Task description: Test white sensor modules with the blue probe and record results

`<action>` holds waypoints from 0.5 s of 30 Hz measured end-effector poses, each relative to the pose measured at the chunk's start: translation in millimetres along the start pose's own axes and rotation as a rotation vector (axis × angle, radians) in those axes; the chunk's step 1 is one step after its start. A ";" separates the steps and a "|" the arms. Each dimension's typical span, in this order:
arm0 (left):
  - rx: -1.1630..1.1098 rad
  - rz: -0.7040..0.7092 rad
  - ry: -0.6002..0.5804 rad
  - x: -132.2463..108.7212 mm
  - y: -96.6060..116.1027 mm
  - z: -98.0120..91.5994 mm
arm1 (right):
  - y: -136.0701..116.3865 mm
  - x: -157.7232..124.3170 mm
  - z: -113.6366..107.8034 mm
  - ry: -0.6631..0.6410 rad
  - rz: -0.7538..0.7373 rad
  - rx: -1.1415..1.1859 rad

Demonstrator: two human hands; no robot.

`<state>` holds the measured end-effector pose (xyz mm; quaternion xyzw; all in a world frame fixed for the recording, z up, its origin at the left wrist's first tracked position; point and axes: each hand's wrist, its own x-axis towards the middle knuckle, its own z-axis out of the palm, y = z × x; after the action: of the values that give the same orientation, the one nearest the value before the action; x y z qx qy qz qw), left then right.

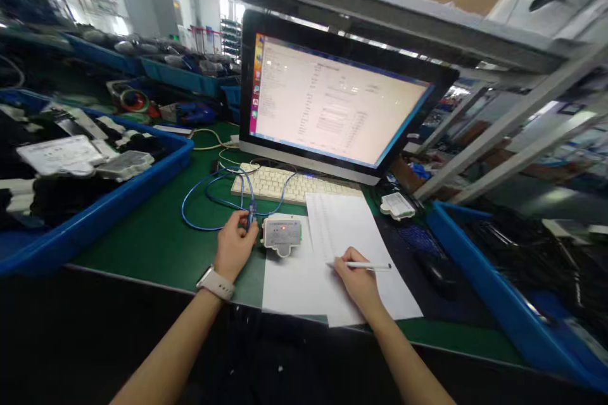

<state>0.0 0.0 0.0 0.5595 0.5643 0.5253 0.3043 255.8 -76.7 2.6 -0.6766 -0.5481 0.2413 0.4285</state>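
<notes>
My left hand (235,243) is closed around the plug of a blue cable (209,199), right beside a small grey device (282,234) with a red light lit on top. The cable loops over the green mat toward the keyboard. My right hand (357,278) grips a white pen (363,265), its tip resting on a printed sheet of paper (342,228). A second blank sheet (289,281) lies under the device. I wear a watch on my left wrist.
A monitor (332,101) showing a form stands behind a beige keyboard (285,185). Blue bins with packed parts flank the mat, one at the left (95,215) and one at the right (498,285). Another small white device (397,205) lies right of the paper.
</notes>
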 end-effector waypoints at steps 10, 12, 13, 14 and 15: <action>-0.030 -0.003 -0.002 -2.3 10.2 0.5 | 5.8 1.2 1.4 0.012 -0.016 0.062; -0.029 -0.006 0.001 -2.2 10.8 0.2 | 7.4 1.4 1.3 0.016 -0.009 0.070; -0.029 -0.007 0.002 -2.2 10.8 0.2 | 8.1 1.5 1.3 0.017 -0.008 0.066; -0.029 -0.008 0.004 -2.2 10.7 0.4 | 8.7 1.5 1.2 0.016 -0.008 0.057; -0.028 -0.009 0.005 -2.2 10.5 0.5 | 9.2 1.6 1.2 0.013 -0.007 0.047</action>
<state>4.2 -3.8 9.1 0.5515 0.5600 0.5331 0.3131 260.2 -75.1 -5.6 -0.6658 -0.5419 0.2484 0.4487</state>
